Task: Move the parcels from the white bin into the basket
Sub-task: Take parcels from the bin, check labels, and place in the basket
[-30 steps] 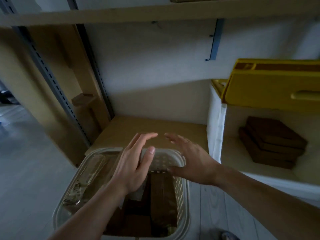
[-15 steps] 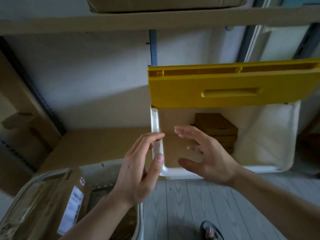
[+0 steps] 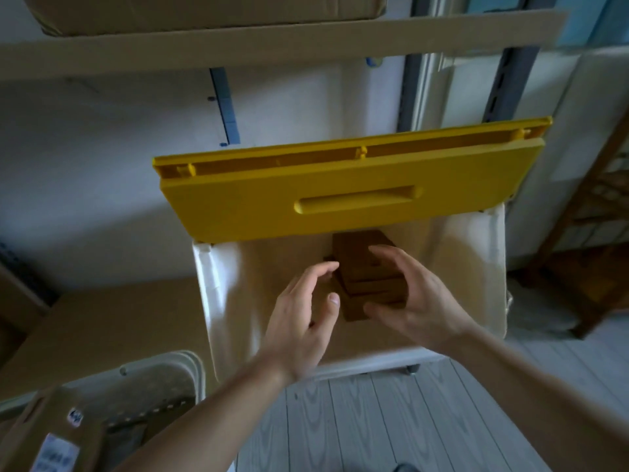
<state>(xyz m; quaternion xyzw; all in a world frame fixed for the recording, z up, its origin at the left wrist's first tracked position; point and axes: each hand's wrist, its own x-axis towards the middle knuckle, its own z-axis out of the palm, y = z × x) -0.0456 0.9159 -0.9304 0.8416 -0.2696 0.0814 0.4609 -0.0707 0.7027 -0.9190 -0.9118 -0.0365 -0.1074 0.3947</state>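
The white bin (image 3: 221,301) stands open on the floor, its yellow lid (image 3: 340,195) raised at the back. Inside lies a stack of flat brown parcels (image 3: 364,264). My left hand (image 3: 303,321) hovers over the bin just left of the stack, fingers loosely spread and holding nothing. My right hand (image 3: 415,298) reaches over the stack's right side, fingers arched above the top parcel, not gripping it. The pale basket (image 3: 183,366) sits at the lower left, with a brown labelled parcel (image 3: 58,434) in it.
A wooden shelf board (image 3: 102,321) runs behind the basket at the left. A cardboard box (image 3: 204,8) rests on the upper shelf. A wooden rack (image 3: 599,233) stands at the right. Pale floorboards (image 3: 374,420) lie below the bin.
My view has swung right from the basket to the white bin. Both hands have moved from above the basket into the bin, around the parcel stack.
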